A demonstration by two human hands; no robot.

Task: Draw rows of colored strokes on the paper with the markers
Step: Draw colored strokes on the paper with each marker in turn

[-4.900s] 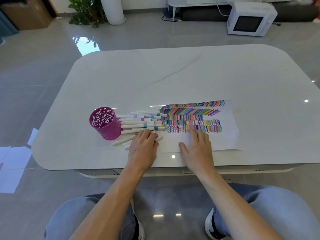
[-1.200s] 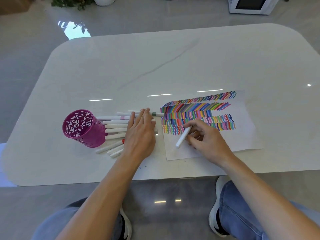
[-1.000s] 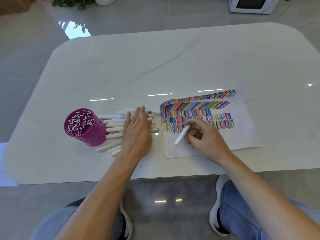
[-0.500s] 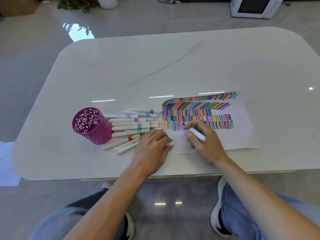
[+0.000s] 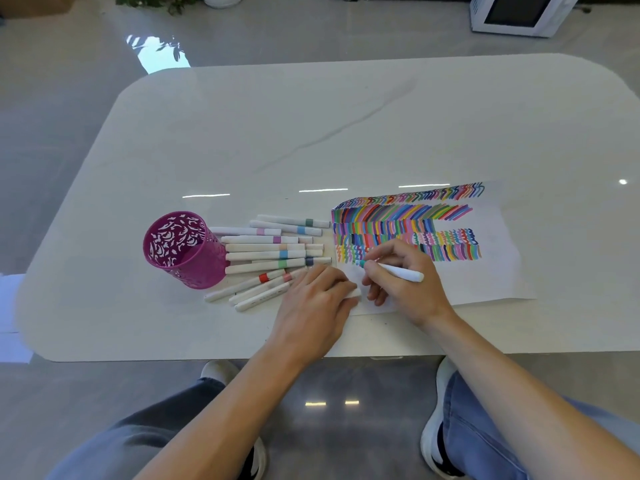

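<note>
A white sheet of paper [image 5: 491, 271] lies on the table, its upper part filled with rows of colored strokes [image 5: 401, 226]. My right hand [image 5: 405, 282] grips a white marker [image 5: 398, 271] whose teal tip touches the paper just below the lowest row, at its left end. My left hand [image 5: 315, 306] rests on the paper's left edge and holds a small white cap [image 5: 355, 292] at its fingertips. Several white markers [image 5: 270, 258] with colored bands lie in a pile left of the paper.
A magenta perforated pen cup [image 5: 183, 251] stands left of the marker pile. The white marble table [image 5: 311, 133] ends close in front of my wrists. A white microwave [image 5: 516, 12] and a potted plant [image 5: 156, 0] sit on the floor beyond.
My left hand left the marker pile and came to the paper's edge with the cap. My right hand turned the marker tip-down onto the paper.
</note>
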